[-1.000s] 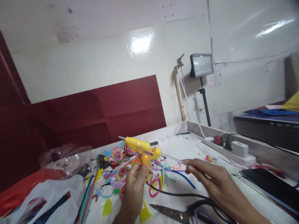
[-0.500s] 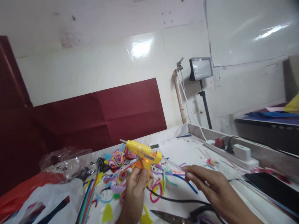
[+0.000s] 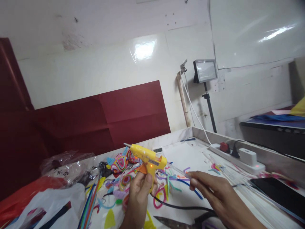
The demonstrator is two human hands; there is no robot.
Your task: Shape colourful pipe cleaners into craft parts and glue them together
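My left hand (image 3: 140, 190) is wrapped round the handle of a yellow hot glue gun (image 3: 147, 158), its metal nozzle pointing up and to the left. A small orange light glows on its side. Out of the gun's back end runs a clear glue stick (image 3: 177, 170), and my right hand (image 3: 212, 189) pinches the stick's far end between thumb and fingers. From the handle a black cord (image 3: 181, 207) trails to the right. Beneath and behind the gun lie colourful coiled pipe-cleaner pieces (image 3: 120, 163), partly hidden by my left hand.
Scissors or pliers with dark blades (image 3: 171, 221) lie at the front edge. A white power strip (image 3: 250, 163) with plugs and a black phone (image 3: 278, 194) are on the right. Plastic bags (image 3: 59, 200) and a bundle of pipe cleaners (image 3: 89, 203) lie left. A floodlight (image 3: 206, 70) stands behind.
The glue gun and both hands have shifted very slightly right and down. Both hands keep the same hold.
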